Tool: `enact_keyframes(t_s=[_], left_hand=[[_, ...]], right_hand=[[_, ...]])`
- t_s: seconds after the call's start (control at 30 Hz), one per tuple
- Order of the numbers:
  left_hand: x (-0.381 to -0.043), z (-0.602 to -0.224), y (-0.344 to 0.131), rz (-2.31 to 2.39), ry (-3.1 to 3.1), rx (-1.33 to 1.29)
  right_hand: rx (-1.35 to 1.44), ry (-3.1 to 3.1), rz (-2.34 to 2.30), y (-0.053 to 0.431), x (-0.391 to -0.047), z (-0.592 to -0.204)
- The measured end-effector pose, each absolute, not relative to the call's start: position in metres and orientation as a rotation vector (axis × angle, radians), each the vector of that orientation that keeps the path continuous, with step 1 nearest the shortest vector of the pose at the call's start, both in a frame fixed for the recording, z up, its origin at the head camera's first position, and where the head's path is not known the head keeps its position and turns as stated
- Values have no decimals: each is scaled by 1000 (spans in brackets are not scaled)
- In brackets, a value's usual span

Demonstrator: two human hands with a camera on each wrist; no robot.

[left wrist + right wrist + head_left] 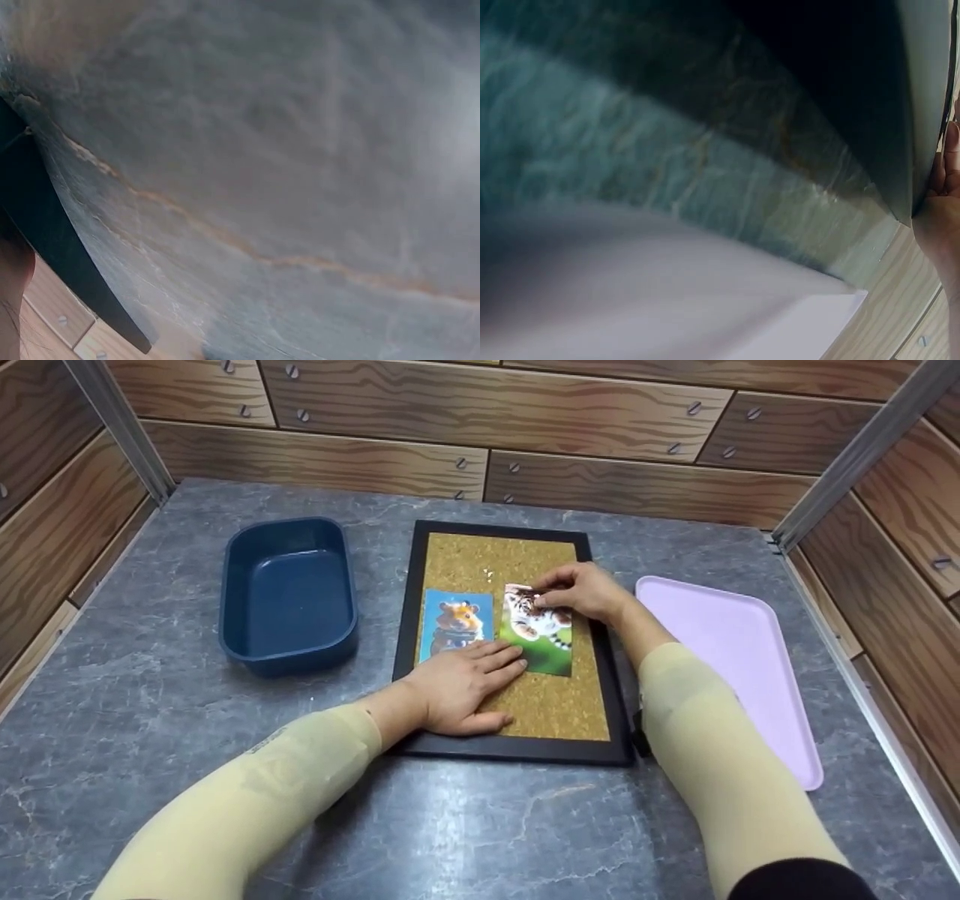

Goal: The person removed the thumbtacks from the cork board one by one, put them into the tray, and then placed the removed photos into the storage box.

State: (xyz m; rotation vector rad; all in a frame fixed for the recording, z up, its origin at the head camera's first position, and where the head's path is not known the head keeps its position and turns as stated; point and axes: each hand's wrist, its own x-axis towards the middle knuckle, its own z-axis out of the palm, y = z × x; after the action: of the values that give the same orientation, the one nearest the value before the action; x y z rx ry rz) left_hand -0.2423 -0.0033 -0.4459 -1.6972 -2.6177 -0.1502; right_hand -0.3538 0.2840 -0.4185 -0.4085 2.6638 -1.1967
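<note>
A cork board with a black frame lies on the table, bearing two pictures. On its left is a hamster picture on blue; my left hand covers its lower part. That hand lies flat, its fingertips reaching onto the lower left edge of a tiger picture. At the top of the tiger picture, my right hand has its thumb and forefinger curled in a pinch at the paper. Part of the right hand shows at the edge of the right wrist view, beyond the dark frame.
Small whitish bits lie on the cork above the pictures. To the left stands a deep blue bin. A lilac tray lies on the right, partly behind my right forearm. Wood-patterned panels enclose the grey marbled table.
</note>
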Motion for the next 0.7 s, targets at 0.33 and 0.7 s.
enact_keyframes(t_s=[0.33, 0.7], left_hand=[[-242, -445, -4, -145, -2628, -1692], [-242, -444, -4, -127, -2648, -1688]], right_hand=[[-421, 2689, -1124, 282, -354, -419], [-437, 2715, -1085, 283, -357, -420]])
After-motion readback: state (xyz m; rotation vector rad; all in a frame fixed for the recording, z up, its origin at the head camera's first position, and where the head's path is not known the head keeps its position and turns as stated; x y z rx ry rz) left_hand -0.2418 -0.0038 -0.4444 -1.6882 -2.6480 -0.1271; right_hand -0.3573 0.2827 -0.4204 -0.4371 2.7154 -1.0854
